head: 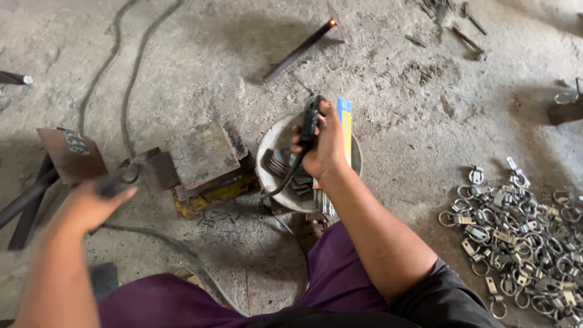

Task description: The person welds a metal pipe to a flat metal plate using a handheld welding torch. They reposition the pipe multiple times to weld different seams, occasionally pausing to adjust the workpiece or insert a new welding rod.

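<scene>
While blurred, left hand (97, 203) indistinct.

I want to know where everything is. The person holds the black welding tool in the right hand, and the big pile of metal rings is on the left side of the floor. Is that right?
Not quite. The head view shows the right hand holding the black welding tool, but the pile of metal rings lies on the right side of the floor.

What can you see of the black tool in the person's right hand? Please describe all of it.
The black tool is a slim handle, plastic or rubber by its look. The right hand grips it around the middle and holds it nearly upright over a round metal bowl. Its top end sticks out above the fingers. A dark cable leaves its lower end and curves down. Its tip is not clear.
</scene>
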The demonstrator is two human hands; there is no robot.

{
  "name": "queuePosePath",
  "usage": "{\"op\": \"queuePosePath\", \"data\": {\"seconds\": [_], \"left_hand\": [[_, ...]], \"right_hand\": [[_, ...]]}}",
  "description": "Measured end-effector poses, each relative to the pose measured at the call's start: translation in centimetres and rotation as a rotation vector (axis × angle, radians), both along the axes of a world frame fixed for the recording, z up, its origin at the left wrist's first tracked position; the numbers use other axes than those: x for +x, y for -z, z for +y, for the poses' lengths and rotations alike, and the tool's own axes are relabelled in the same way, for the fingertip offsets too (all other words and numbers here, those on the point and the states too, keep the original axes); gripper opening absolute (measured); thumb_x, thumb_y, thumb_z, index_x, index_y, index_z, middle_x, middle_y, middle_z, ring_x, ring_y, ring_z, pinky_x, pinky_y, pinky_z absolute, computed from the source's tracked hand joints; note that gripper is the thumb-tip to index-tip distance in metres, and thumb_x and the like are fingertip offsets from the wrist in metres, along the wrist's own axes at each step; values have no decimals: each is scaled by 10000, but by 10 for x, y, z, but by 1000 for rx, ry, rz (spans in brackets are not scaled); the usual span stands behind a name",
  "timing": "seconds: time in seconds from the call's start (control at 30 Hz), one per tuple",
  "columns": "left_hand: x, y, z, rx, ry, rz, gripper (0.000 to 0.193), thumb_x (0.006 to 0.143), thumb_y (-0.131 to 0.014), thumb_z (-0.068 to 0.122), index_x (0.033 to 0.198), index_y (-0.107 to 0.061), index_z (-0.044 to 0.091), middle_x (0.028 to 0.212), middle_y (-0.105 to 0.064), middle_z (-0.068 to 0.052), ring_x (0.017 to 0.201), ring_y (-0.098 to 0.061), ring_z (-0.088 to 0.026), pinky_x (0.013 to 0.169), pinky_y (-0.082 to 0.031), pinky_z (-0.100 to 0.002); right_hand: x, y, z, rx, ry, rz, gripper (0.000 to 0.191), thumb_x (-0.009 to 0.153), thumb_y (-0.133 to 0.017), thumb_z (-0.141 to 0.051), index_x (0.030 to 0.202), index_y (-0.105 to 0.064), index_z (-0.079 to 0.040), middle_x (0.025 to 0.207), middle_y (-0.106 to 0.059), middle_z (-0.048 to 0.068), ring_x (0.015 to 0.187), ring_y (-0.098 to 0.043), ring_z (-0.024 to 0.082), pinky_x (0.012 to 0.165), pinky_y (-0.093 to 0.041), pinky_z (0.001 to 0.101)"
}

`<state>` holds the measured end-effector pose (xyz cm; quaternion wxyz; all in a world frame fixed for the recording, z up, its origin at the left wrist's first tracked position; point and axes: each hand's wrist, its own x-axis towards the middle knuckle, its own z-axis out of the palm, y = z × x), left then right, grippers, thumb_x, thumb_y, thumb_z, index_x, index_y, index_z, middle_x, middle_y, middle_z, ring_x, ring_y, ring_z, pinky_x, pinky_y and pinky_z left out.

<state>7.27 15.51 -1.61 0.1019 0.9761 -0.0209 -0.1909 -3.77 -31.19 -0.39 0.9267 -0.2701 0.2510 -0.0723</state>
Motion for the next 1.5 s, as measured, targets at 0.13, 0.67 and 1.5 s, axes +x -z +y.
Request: {"op": "queuePosePath", "data": {"seconds": [0.13,0.67,1.5], "left_hand": [[-97,54,111,-108,-591,-81,857,860,-803,653,1260,-675,-94,1157,-728,-313,1085,-700,-440,946,-552,-538],[-345,198,183,-412,-1134,-499,332,809,-821,357,923,-768,49,904,-768,-132,862,-741,-293,817,-579,-413],[-133,54,245,-296,-510,-746,459,712,-930,229,1054,-721,6,991,-746,-200,939,-743,-350,832,-583,-451]], "right_hand": [[7,15,29,-119,3,-4,421,813,-656,-537,954,-543,-157,750,-612,127,623,-584,263,525,-441,388],[30,119,66,-357,-475,91,357,1046,-617,-511,1109,-540,-168,925,-579,94,876,-560,260,766,-431,404],[-16,74,74,-448,-126,318,324,896,-774,-477,919,-595,-208,781,-572,53,628,-532,226,561,-442,384]]}}
